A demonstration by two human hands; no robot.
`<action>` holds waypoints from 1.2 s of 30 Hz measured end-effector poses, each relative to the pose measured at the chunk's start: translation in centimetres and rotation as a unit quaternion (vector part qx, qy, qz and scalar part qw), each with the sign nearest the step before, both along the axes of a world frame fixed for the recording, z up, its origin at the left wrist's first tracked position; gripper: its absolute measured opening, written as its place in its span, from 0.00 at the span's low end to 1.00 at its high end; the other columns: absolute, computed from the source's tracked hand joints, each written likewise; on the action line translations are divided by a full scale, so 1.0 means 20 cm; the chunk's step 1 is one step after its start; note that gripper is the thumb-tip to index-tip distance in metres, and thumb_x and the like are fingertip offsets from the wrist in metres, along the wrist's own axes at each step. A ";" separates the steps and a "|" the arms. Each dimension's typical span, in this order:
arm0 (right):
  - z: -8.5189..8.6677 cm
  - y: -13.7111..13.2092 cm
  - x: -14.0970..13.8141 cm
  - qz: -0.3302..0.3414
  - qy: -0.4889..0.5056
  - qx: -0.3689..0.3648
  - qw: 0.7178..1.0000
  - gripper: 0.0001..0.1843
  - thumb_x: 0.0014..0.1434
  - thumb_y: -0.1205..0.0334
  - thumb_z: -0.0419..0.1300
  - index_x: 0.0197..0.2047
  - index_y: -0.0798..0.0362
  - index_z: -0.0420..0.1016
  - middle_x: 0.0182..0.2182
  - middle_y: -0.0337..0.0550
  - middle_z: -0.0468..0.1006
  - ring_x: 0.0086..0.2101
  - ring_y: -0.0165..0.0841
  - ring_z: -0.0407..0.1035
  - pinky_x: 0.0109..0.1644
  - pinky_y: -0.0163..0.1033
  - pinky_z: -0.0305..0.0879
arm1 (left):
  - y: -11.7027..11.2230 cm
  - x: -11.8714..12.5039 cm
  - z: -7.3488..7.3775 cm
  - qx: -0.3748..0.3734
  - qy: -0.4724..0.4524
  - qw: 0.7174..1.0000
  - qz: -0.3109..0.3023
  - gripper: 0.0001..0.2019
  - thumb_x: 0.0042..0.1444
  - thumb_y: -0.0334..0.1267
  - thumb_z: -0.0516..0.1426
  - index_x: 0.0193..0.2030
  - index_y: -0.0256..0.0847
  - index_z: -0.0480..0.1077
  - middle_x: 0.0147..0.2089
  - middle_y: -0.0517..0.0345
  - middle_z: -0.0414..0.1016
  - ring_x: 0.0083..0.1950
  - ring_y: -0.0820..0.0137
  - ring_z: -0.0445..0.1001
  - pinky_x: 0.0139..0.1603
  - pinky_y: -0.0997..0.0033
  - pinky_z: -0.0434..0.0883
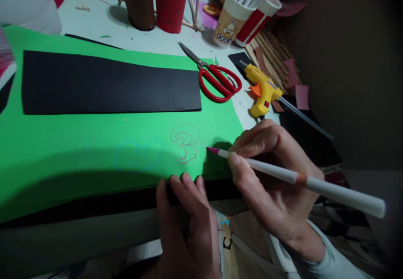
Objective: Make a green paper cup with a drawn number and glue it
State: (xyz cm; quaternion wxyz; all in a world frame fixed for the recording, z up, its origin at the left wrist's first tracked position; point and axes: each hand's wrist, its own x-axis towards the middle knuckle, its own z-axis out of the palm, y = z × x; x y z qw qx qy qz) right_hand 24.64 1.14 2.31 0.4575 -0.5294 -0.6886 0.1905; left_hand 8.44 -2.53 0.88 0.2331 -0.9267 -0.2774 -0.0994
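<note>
My right hand [273, 178] grips a white felt-tip pen [270, 167] with an orange band, its pink tip close to the surface of a green sheet [78, 136]. Whether the tip touches the sheet I cannot tell. Left of the tip is an outlined figure 3 [184, 144], with faint blue lines further left. My left hand [192, 220] rests its fingertips, stretched out, on the sheet's near edge and holds nothing. A black paper strip [110, 83] lies on the sheet. Red-handled scissors [210, 73] lie at the strip's right end.
A yellow glue gun [262, 88] lies right of the scissors, beside wooden sticks [273, 56]. Behind stand a rabbit-print cup [229, 25] of pens, a red-and-white cup [256, 22], a red cylinder [171, 3] and a brown cylinder [138, 1]. A white rounded object [31, 8] is at left.
</note>
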 end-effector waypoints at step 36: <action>0.01 -0.08 -0.14 0.049 0.034 -0.055 0.997 0.10 0.58 0.72 0.64 0.31 0.52 0.68 0.28 0.38 0.72 0.28 0.28 0.66 0.30 0.39 0.63 | -0.05 -0.03 0.01 0.024 0.139 0.990 -0.008 0.26 0.58 0.49 0.59 0.58 0.34 0.74 0.55 0.39 0.80 0.51 0.49 0.80 0.48 0.42 0.79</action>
